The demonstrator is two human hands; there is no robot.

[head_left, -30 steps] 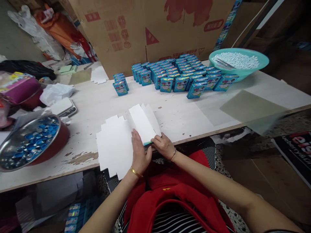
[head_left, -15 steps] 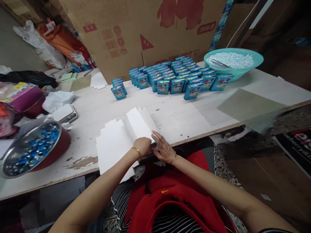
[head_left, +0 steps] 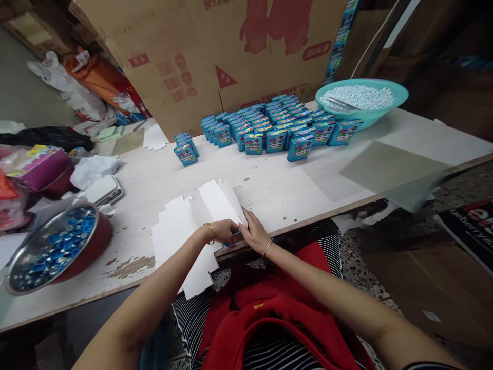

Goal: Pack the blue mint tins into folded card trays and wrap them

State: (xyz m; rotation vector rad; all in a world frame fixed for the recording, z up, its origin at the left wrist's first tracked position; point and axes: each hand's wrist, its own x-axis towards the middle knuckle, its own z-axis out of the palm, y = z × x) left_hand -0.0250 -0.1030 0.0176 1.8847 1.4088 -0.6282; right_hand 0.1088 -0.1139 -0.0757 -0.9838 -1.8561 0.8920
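At the table's front edge, both my hands work on a folded white cardboard piece (head_left: 220, 200) whose long panels stand partly raised. A little blue print shows at its near end. My left hand (head_left: 224, 230) is closed at that end, its fingertips partly hidden. My right hand (head_left: 254, 234) grips the right side, fingers along the outer panel and thumb near the left hand. Flat white cardboard sheets (head_left: 173, 231) with notched edges lie in a spread stack to the left, some overhanging the table edge.
Blue printed candy boxes (head_left: 254, 143) stand in rows at the back, with a small group (head_left: 186, 154) to their left. A turquoise bowl (head_left: 370, 121) of pale pieces is at the right. A metal bowl (head_left: 103, 234) of blue-and-silver pieces stands left. Behind rises a large carton (head_left: 215, 51).
My left hand has shifted slightly left and turned its fingers toward the near end of the cardboard. My right hand has closed in along its side. The view has tilted slightly.
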